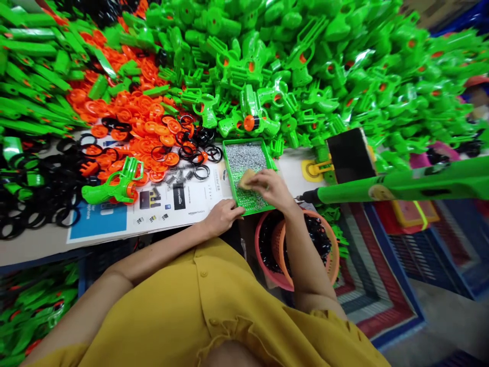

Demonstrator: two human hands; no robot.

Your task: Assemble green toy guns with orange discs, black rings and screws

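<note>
Right hand grasped tan piece over green tray; left hand touched tray's near-left corner.
Tan piece was pinched in the right fingertips, above the tray's middle; left fingers were curled, couldn't tell if they gripped the rim. Tray sat at the near edge of the tabletop, small silver bits toward its 12 o'clock end. From tray: green toy gun parts at 12, orange discs at 10, loose springs at 9, orange basket at 5.
</note>
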